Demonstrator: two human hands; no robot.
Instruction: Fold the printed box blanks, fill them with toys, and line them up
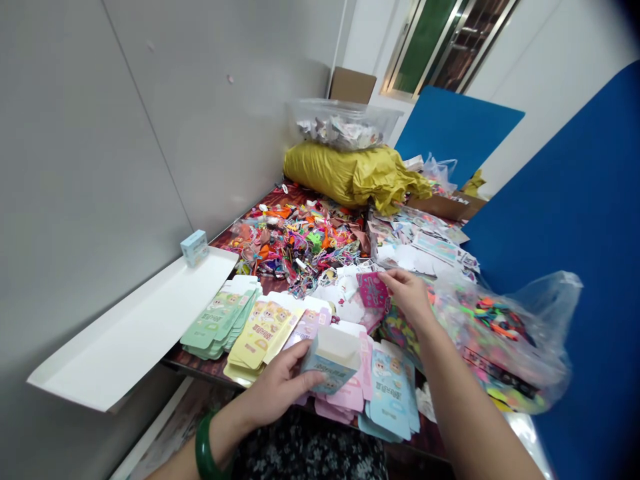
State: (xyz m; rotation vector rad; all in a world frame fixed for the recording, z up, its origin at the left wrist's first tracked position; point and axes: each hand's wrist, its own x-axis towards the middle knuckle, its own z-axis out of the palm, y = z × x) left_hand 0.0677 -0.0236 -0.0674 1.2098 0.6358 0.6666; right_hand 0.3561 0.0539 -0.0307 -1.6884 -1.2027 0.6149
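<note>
My left hand (pixel 277 390) grips a small light-blue paper box (pixel 333 363), folded up with its top open, just above fanned stacks of flat box blanks: green (pixel 220 319), yellow (pixel 263 328), pink (pixel 345 393) and blue (pixel 393 393). A green bangle sits on that wrist. My right hand (pixel 407 293) reaches forward and pinches a pink printed card (pixel 373 290) at the edge of a heap of white and patterned cards (pixel 345 293). Beyond lies a big pile of colourful hair ties and clips (pixel 300 240).
A long white tray (pixel 135 327) holding one small blue box (pixel 195 248) runs along the left wall. A clear plastic bag of colourful items (pixel 505 333) lies right. A yellow sack (pixel 350 175), a clear bin (pixel 345 127), cardboard boxes and blue panels stand behind.
</note>
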